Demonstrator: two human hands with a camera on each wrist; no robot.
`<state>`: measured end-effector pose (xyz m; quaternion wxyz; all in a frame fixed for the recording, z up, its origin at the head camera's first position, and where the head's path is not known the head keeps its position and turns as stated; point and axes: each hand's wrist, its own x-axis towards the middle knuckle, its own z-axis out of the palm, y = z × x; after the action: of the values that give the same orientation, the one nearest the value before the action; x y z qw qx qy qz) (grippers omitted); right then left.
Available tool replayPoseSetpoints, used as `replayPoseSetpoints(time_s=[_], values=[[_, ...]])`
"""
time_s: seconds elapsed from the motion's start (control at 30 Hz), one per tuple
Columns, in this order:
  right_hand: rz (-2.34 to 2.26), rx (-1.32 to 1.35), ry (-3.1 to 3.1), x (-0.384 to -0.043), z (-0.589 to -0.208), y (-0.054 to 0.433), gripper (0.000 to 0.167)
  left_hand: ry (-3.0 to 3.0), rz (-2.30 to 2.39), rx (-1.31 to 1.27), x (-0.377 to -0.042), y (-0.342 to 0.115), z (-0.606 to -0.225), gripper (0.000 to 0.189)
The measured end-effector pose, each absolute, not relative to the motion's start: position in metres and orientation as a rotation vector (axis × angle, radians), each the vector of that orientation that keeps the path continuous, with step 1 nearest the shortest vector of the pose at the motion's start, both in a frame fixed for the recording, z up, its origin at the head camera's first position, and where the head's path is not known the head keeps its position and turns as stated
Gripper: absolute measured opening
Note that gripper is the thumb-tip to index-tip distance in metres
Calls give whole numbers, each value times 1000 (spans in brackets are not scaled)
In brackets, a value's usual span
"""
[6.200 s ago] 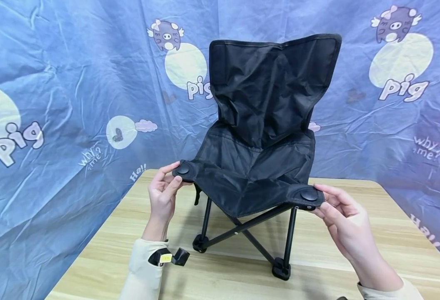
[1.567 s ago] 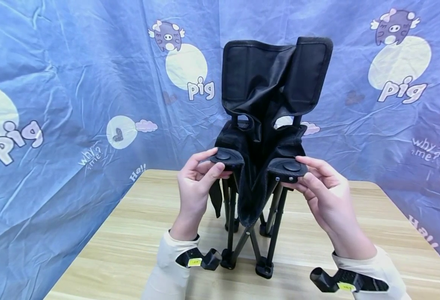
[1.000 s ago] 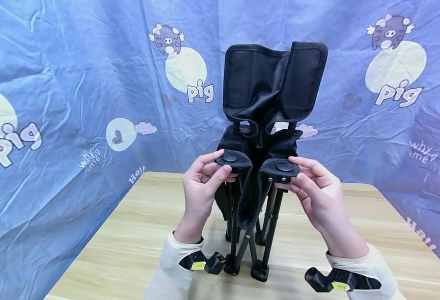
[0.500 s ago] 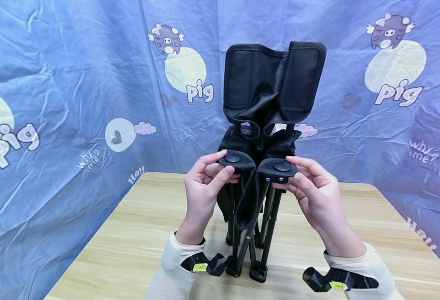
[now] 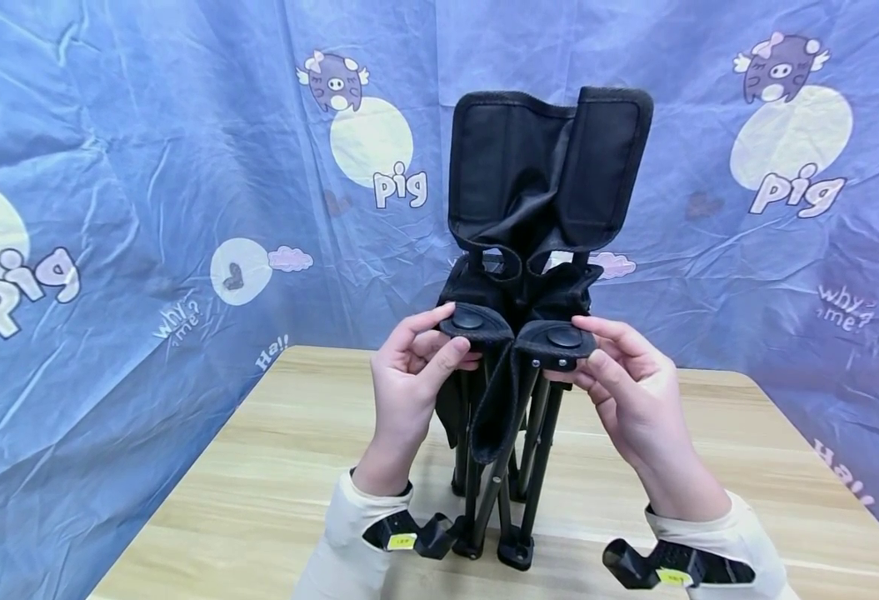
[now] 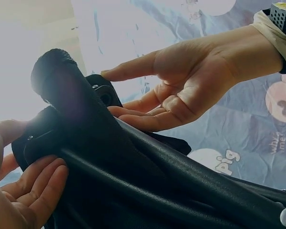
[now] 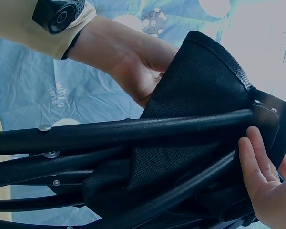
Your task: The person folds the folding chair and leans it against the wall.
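A black folding chair (image 5: 532,179) stands on the wooden table, its legs drawn close together and its seat cloth sagging in a fold between the two front corners. My left hand (image 5: 412,367) pinches the left front corner (image 5: 476,323) between thumb and fingers. The right front corner (image 5: 555,340) is pinched by my right hand (image 5: 637,383). Both corners nearly meet at the middle. In the right wrist view, dark metal tubes (image 7: 119,133) with rivets run beneath the cloth, and the left hand partly hides behind it. The left wrist view shows fingers under both corners.
The wooden table (image 5: 237,500) spreads around the chair's feet. Behind it hangs a blue curtain (image 5: 147,167) printed with pigs and lettering. A black camera (image 5: 409,533) is strapped to each wrist over pale sleeves.
Earlier the chair was spread wide; both hands have moved inward, bringing the front corners and legs together and folding the seat and backrest. Over the last half second hardly anything differs.
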<state>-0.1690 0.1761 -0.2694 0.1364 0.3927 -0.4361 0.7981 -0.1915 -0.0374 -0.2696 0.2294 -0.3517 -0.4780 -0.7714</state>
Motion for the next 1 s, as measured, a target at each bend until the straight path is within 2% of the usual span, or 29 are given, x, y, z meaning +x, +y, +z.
replayPoseSetpoints(time_s=[0.3,0.57,1.0], values=[[2322,1126,-1260,-167,-269,175,31,-1332,-2106,-971,-190,-39,-272,55],[2303,1151,-1308,-165,-271,178,40,-1348,-2095,-994,-191,-44,-277,50],[2326,1310,-1200,-159,-277,189,48,-1368,-2063,-1111,-189,-54,-282,47]])
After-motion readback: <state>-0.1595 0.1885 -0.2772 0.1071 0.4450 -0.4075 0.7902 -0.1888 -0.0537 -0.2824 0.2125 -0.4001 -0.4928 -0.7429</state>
